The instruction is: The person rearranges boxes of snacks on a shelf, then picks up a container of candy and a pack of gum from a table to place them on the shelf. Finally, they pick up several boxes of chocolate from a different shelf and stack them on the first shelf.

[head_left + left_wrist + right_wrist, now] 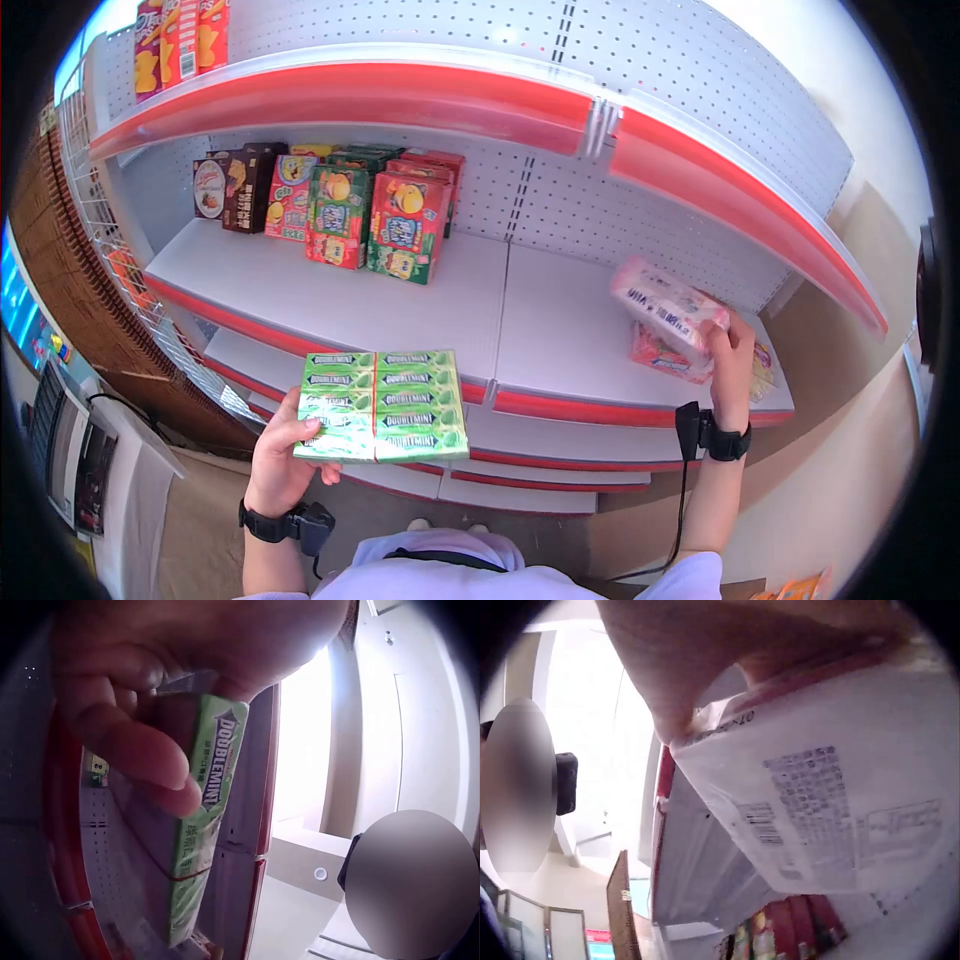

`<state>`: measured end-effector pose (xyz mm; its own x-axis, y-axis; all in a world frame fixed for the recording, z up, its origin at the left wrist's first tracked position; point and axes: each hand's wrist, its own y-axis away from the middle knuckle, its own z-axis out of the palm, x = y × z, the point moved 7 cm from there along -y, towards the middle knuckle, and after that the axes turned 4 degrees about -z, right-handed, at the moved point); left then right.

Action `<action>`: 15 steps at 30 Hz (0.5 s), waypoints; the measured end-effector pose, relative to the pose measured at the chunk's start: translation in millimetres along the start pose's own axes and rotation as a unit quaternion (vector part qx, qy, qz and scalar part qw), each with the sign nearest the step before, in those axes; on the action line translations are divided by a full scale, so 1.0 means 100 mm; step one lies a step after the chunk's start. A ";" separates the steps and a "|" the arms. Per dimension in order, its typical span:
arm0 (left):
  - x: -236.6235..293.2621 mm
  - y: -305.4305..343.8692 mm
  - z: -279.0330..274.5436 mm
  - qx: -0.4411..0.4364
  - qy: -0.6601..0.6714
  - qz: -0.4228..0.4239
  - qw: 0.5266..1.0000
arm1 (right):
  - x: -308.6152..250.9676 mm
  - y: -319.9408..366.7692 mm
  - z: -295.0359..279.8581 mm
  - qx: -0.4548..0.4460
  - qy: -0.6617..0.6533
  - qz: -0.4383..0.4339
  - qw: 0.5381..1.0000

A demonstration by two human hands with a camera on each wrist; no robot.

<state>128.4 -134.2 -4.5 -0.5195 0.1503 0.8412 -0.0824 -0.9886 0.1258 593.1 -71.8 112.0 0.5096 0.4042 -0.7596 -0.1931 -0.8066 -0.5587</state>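
Note:
In the head view my left hand (278,455) grips a flat green Doublemint pack (383,408) by its left edge, in front of the shelf. The left wrist view shows thumb and fingers round one end of the green pack (202,817), which has a thin red band across it. At the right of the shelf my right hand (733,365) holds a white and pink package (665,305), tilted, above a pink package (660,355). In the right wrist view the white package's printed side (817,802) faces the camera, and the fingertips are partly hidden.
Several snack boxes (405,220) stand at the left of the middle shelf (330,282). A yellowish packet (763,370) lies at its right end. The upper shelf's red edge (360,95) overhangs; orange boxes (185,45) stand above. A wire side panel (90,180) borders the left.

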 end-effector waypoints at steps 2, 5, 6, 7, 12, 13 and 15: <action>0.01 0.02 -0.03 -0.004 0.000 0.007 1.000 | -0.09 0.03 0.28 -0.048 -0.029 -0.001 0.998; 0.04 0.06 -0.04 -0.020 -0.002 0.014 1.000 | -0.56 0.04 0.84 -0.131 0.027 -0.150 0.980; 0.06 0.07 -0.05 -0.028 -0.005 0.016 0.999 | -0.59 0.02 0.95 -0.130 0.026 -0.151 0.980; 0.07 0.09 -0.06 -0.029 -0.006 0.016 0.999 | -0.63 0.03 1.11 -0.159 0.045 -0.199 0.966; 0.13 0.15 -0.19 -0.033 0.002 0.030 0.999 | -0.53 0.03 1.39 -0.285 0.062 -0.263 0.920; 0.14 0.16 -0.22 -0.015 0.001 0.032 0.999 | -0.55 0.09 1.44 -0.319 0.104 -0.277 0.900; 0.14 0.14 -0.27 -0.016 -0.012 0.032 0.999 | -0.49 0.14 1.47 -0.346 0.151 -0.281 0.882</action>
<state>97.2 -146.1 -5.4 -0.5033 0.0872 0.8597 -0.0776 -0.9954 0.0555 442.1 -39.0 92.3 0.5827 0.7748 -0.2455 0.6656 -0.6282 -0.4028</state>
